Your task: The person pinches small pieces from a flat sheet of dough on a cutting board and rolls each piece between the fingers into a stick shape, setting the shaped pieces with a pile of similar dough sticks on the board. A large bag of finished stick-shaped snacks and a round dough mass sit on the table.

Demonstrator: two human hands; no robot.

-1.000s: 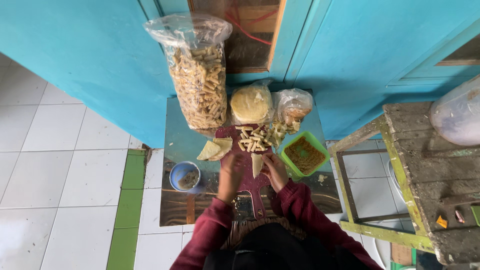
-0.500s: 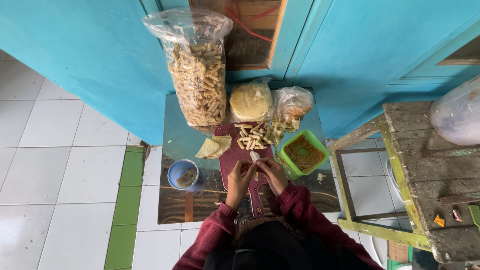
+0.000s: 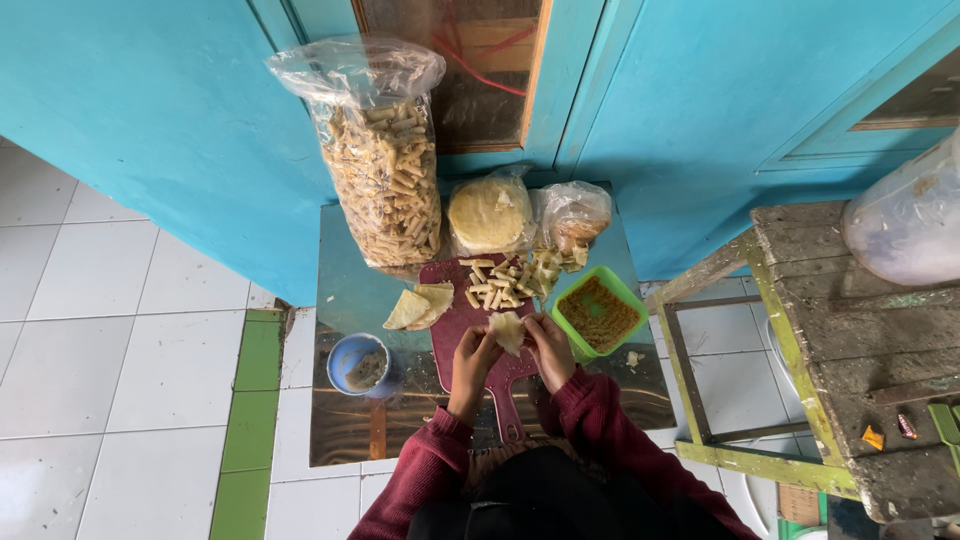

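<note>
Near the front edge of the low metal table (image 3: 350, 290), the left hand (image 3: 473, 357) and right hand (image 3: 547, 345) pinch a pale wrapper (image 3: 507, 330) between fingertips above the dark red cutting board (image 3: 455, 325). Just right stands the green bowl (image 3: 597, 313) of filling. Rolled pieces (image 3: 495, 285) lie farther back; the tall bag (image 3: 382, 165) stands at the far edge.

Maroon cutting board (image 3: 455, 325), green tub (image 3: 632, 296), blue cup (image 3: 345, 353).

Both hands (image 3: 510, 350) pinching wrapper (image 3: 507, 328) over board (image 3: 455, 325).
</note>
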